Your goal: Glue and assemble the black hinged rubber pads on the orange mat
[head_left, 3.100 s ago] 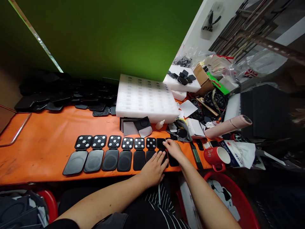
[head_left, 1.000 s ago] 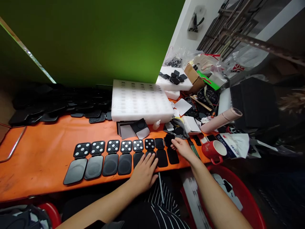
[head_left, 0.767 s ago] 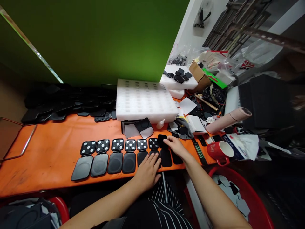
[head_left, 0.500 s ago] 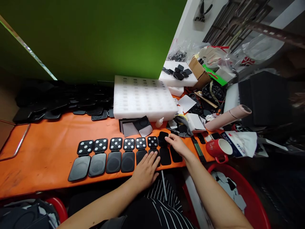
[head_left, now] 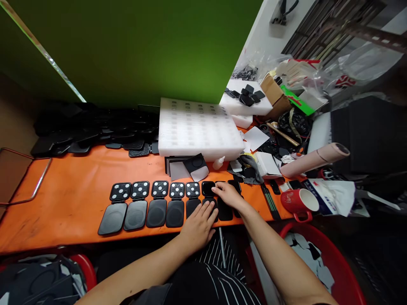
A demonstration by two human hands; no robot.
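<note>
A row of black hinged units lies unfolded along the table edge. Each pairs a small square part with a larger flat panel. Several small squares [head_left: 177, 190] on the left carry white round dots. The sixth from the left shows a plain black square pad [head_left: 208, 188] on top. My right hand [head_left: 228, 194] has its fingers closed at that pad's right edge; the grip is partly hidden. My left hand [head_left: 199, 222] lies flat, fingers stretched, over the lower panel [head_left: 210, 205] of the same unit. Further right, plain dark squares [head_left: 234, 185] are partly covered by my right hand.
Behind the row stand a white foam block [head_left: 200, 131], a small white bottle [head_left: 218, 163] and a heap of black pieces [head_left: 79, 131]. A red mug [head_left: 291, 201] and pink tumbler [head_left: 314, 160] are at right. Red tubs [head_left: 345, 258] with scraps sit below the table edge.
My right hand has moved left by one unit, from the seventh to the sixth. The sixth square's white dots are now covered by the black pad. My left hand stays put; the view has shifted slightly.
</note>
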